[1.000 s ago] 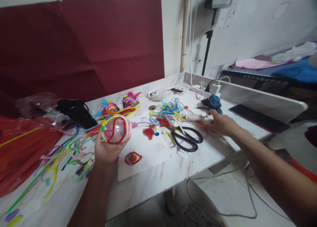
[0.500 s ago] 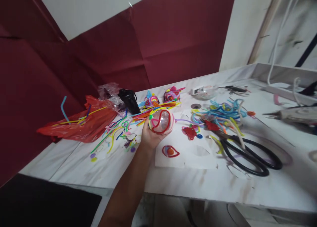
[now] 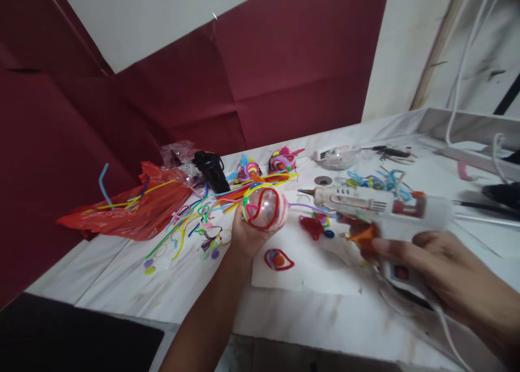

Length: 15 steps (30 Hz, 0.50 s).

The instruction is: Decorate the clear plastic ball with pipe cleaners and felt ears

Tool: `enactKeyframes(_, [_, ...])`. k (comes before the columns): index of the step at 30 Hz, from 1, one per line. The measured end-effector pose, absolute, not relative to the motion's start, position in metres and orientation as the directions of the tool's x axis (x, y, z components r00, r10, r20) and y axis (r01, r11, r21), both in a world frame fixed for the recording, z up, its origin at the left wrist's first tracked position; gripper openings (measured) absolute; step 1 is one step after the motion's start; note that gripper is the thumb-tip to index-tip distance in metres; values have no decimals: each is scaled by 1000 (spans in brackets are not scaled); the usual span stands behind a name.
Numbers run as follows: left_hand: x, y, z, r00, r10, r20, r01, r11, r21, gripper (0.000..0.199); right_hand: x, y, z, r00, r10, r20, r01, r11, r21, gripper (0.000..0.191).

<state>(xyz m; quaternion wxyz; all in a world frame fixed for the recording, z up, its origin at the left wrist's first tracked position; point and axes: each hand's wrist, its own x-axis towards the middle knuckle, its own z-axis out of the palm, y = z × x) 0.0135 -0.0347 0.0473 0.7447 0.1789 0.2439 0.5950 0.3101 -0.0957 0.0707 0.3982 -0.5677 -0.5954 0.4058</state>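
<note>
My left hand (image 3: 247, 235) is wrapped round the lower side of a clear ball (image 3: 266, 208) edged with red, yellow and pink pipe cleaners. My right hand (image 3: 434, 263) grips a white glue gun (image 3: 365, 201) with an orange trigger; its nozzle points left toward the ball, apart from it. Below the ball, an eye shape (image 3: 279, 260) outlined in red lies on white paper (image 3: 309, 277). A red piece (image 3: 312, 227) lies between the ball and the glue gun. The black-handled scissors are mostly hidden behind my right hand and the gun.
Loose pipe cleaners and a red plastic bag (image 3: 134, 207) lie at the left. Behind are a black bottle (image 3: 212, 170), two decorated balls (image 3: 283, 160) and a clear bulb-like item (image 3: 339, 157). Blue pipe cleaners (image 3: 376, 181) lie behind the gun, whose white cord runs down right.
My right hand has come into view from the right, holding the glue gun, which lay at the right edge before. My left hand still holds the ball in nearly the same place.
</note>
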Motion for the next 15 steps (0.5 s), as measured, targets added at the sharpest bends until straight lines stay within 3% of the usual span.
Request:
enactKeyframes(4, [13, -35, 52, 158, 975, -158, -795, 221, 566, 53, 280, -80, 83, -242, 966, 88, 192, 137, -972, 51])
enactKeyframes(10, [11, -34, 52, 160, 974, -161, -770, 225, 597, 51, 264, -71, 74, -258, 953, 160, 49, 178, -983, 45])
enactKeyframes(15, [12, -34, 50, 181, 975, -131, -762, 223, 608, 57, 265, -72, 59, -258, 944, 206, 106, 240, -965, 31])
